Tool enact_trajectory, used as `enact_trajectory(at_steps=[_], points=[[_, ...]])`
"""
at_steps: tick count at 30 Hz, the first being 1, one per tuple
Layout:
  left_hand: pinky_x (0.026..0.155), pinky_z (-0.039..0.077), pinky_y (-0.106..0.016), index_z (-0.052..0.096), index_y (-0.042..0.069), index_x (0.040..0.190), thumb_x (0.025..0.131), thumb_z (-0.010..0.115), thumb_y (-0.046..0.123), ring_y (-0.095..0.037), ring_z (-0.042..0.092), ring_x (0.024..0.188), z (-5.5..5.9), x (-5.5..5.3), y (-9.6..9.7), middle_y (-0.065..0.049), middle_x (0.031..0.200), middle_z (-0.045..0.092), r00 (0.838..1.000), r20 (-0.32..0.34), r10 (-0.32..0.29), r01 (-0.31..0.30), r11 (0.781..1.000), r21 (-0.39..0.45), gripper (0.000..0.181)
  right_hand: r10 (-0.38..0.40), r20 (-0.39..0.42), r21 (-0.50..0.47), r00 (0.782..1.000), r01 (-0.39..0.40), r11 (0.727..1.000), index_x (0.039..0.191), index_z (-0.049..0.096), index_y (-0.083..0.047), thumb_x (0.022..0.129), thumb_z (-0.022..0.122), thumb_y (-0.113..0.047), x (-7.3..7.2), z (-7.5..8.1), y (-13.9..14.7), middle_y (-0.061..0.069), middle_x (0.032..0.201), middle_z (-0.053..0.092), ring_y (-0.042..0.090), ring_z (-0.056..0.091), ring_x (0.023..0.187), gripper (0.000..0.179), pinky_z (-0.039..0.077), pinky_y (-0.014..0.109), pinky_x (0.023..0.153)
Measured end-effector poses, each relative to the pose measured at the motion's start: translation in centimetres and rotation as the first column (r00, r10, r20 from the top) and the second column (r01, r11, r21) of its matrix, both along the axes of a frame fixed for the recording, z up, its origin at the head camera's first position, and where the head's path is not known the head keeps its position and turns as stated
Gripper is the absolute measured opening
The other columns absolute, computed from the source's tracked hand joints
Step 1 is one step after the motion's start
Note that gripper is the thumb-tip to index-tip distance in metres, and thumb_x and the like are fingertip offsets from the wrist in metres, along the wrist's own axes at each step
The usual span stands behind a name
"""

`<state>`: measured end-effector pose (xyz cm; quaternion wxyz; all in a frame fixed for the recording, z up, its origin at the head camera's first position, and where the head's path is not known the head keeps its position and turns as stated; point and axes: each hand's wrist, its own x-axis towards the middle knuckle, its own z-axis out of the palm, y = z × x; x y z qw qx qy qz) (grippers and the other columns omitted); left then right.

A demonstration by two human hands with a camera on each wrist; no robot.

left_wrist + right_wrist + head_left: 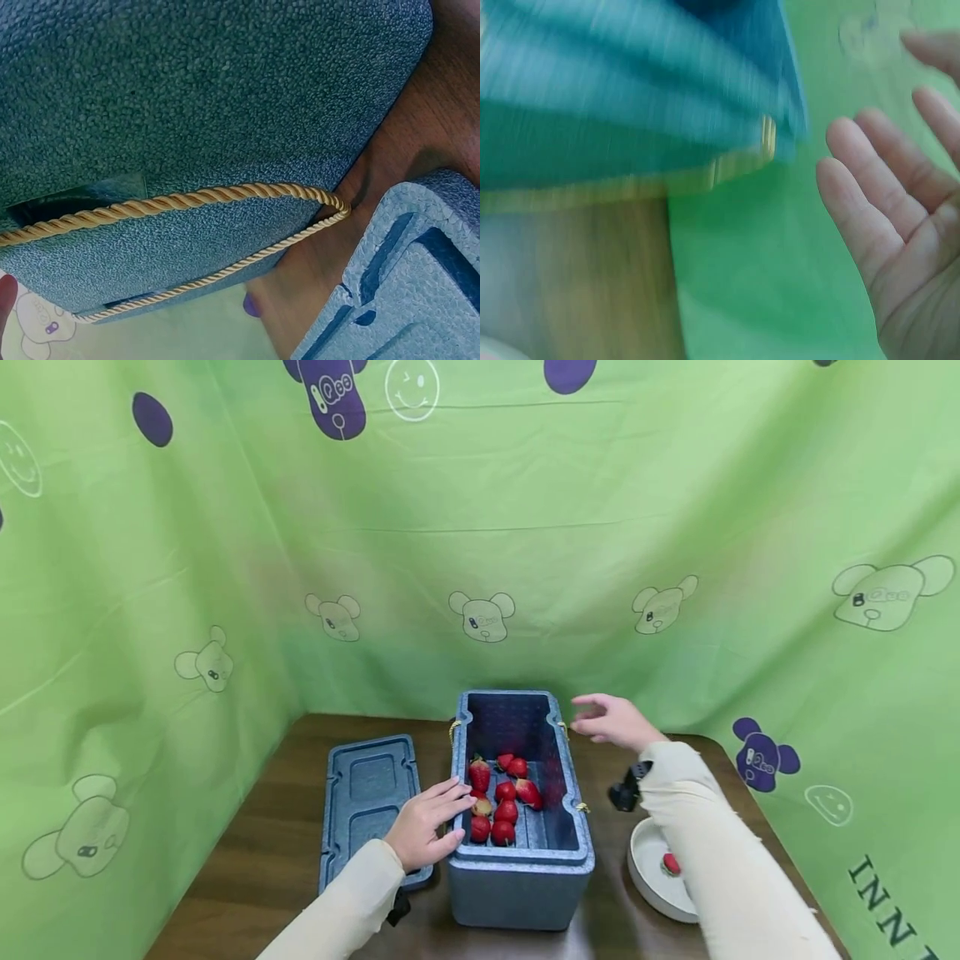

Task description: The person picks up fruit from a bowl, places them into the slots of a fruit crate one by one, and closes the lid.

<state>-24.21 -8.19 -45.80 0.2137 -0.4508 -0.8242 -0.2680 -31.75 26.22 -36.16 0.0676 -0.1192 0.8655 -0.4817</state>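
A deep blue-grey foam box stands lidless on the table, with several red strawberries on its floor. My left hand rests at the box's left rim, fingers extended over the edge near the strawberries. To the right of the box, my right hand is raised beside the far part of the rim, apart from it. Its fingers are spread and loosely bent in the right wrist view, with nothing in them. A twisted gold rope runs along the box's left side.
The box's lid lies on the table left of the box. At the right, partly behind my forearm, sits a white round bowl with a strawberry in it. A green printed curtain hangs behind the wooden table.
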Motion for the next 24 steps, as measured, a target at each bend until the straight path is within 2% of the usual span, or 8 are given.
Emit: enact_trajectory(at_steps=[3,8,12,16,20,23,24], points=[[0.094,0.047,-0.045,0.068,0.002,0.117,0.081,0.062,0.019,-0.030,0.056,0.120,0.0,0.0,0.0,-0.014,0.122,0.064,1.000,0.007,0.005,-0.005,1.000,-0.002,0.041,0.006,0.015,0.048,1.000,-0.007,0.999,0.137,0.037,0.013,0.089,0.064,-0.012,1.6,-0.4,4.0,0.035,0.124,0.054,0.033,0.064,0.101,0.060,0.053,0.042,0.083],[0.093,0.048,-0.045,0.068,0.002,0.117,0.082,0.061,0.020,-0.030,0.055,0.120,-0.2,0.0,0.0,-0.014,0.122,0.064,1.000,-0.005,0.000,0.000,1.000,0.018,0.041,-0.052,0.054,0.112,0.997,0.046,0.993,0.136,0.036,0.015,0.090,0.063,-0.015,4.5,-2.1,9.9,0.034,0.120,0.057,0.023,0.066,0.093,0.061,0.054,0.041,0.080],[0.093,0.049,-0.043,0.068,0.002,0.116,0.088,0.056,0.025,-0.030,0.056,0.119,-0.5,-0.1,-0.1,-0.014,0.120,0.065,0.998,-0.067,-0.012,0.015,0.999,0.046,0.038,-0.093,0.080,0.145,0.993,0.080,0.986,0.132,0.037,0.018,0.089,0.062,-0.014,6.4,-3.9,13.1,0.032,0.114,0.061,0.024,0.066,0.090,0.059,0.054,0.043,0.078],[0.093,0.049,-0.040,0.069,0.002,0.115,0.099,0.042,0.035,-0.030,0.057,0.118,-0.7,-0.2,-0.2,-0.014,0.119,0.066,0.994,-0.108,-0.018,0.024,0.998,0.059,0.046,-0.133,0.087,0.155,0.987,0.118,0.981,0.130,0.037,0.021,0.089,0.062,-0.012,7.8,-5.4,14.8,0.033,0.110,0.062,0.028,0.067,0.088,0.057,0.055,0.042,0.074],[0.093,0.048,-0.041,0.068,0.002,0.116,0.092,0.052,0.027,-0.030,0.056,0.119,-0.6,-0.1,-0.1,-0.014,0.120,0.065,0.997,-0.072,-0.008,0.012,0.999,0.048,0.038,-0.147,0.114,0.132,0.983,0.132,0.982,0.128,0.036,0.022,0.089,0.061,-0.010,8.8,-7.0,15.4,0.034,0.109,0.061,0.018,0.068,0.083,0.056,0.055,0.040,0.072],[0.093,0.048,-0.042,0.068,0.001,0.117,0.083,0.060,0.020,-0.030,0.055,0.120,-0.5,0.0,0.0,-0.014,0.121,0.065,0.999,-0.045,-0.005,0.007,0.999,0.039,0.039,-0.157,0.128,0.112,0.979,0.143,0.983,0.128,0.036,0.023,0.088,0.060,-0.008,9.5,-8.5,15.4,0.035,0.108,0.062,0.016,0.068,0.082,0.056,0.055,0.039,0.073],[0.093,0.048,-0.042,0.068,0.002,0.117,0.084,0.060,0.021,-0.030,0.055,0.120,-0.5,0.0,0.0,-0.014,0.121,0.065,0.999,-0.039,-0.006,0.008,0.999,0.037,0.039,-0.162,0.135,0.110,0.977,0.148,0.983,0.127,0.036,0.023,0.088,0.060,-0.008,9.8,-9.0,15.3,0.034,0.108,0.062,0.018,0.068,0.083,0.055,0.055,0.040,0.073]])
